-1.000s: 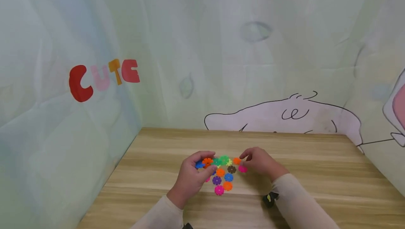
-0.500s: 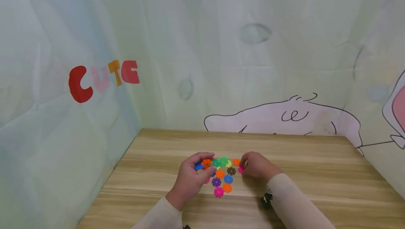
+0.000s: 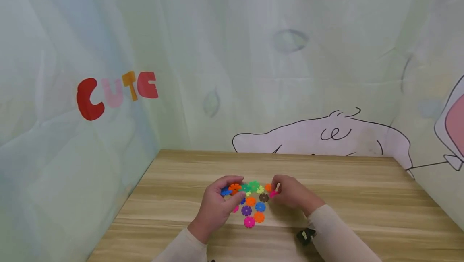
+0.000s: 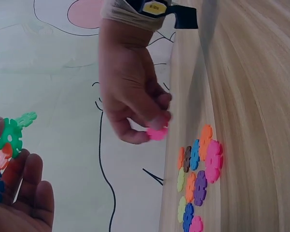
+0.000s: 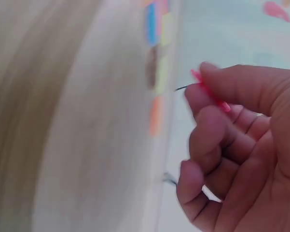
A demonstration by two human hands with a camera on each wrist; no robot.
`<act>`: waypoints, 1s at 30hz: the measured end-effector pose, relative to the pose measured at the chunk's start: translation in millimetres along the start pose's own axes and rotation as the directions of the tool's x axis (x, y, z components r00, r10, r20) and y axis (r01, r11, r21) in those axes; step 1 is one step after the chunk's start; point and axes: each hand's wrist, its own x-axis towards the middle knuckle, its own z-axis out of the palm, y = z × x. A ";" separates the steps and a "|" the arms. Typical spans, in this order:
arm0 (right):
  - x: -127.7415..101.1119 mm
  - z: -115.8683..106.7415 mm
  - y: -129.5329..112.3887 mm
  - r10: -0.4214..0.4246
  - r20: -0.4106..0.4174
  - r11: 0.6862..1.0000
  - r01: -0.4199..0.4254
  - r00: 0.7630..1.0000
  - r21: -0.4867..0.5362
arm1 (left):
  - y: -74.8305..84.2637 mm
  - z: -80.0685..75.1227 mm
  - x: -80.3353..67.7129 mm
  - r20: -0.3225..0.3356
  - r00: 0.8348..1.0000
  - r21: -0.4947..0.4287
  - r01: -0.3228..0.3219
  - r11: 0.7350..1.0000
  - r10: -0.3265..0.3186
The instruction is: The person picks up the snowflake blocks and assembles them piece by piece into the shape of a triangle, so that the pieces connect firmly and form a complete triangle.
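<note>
Low in the frame, loose discs (image 3: pixel 253 209) lie on the bench (image 3: pixel 362 197). Just above, the right hand (image 3: pixel 291 195) pinches a pink disc (image 4: pixel 157 133); the left hand (image 3: pixel 214 209) grips the joined cluster (image 3: pixel 241 187). Best to line up slot against slot, then press gently.

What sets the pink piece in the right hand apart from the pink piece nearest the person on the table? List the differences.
The pink piece in the right hand is pinched between fingertips, off the table; the nearest pink piece lies flat on the wood, untouched. The pinched one is single; the flat one sits at the edge of a cluster, beside an orange piece. Both are pink, notched discs.
</note>
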 end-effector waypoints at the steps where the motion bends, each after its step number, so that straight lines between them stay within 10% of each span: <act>1: -3.1 -1.7 -2.4 -0.015 -0.004 0.999 0.015 1.000 0.050 | 4.1 0.3 -1.0 -0.001 1.000 0.001 0.008 1.000 -0.008; 15: -37.5 -33.0 -33.2 -0.227 -0.087 0.854 0.241 0.970 0.461 | -1.1 1.4 4.2 -0.016 0.999 0.013 0.029 0.999 -0.029; 30: -49.1 -29.5 -44.9 -0.302 -0.076 0.783 0.293 0.950 0.549 | -3.8 -3.9 2.2 0.046 0.998 -0.038 -0.030 0.999 0.032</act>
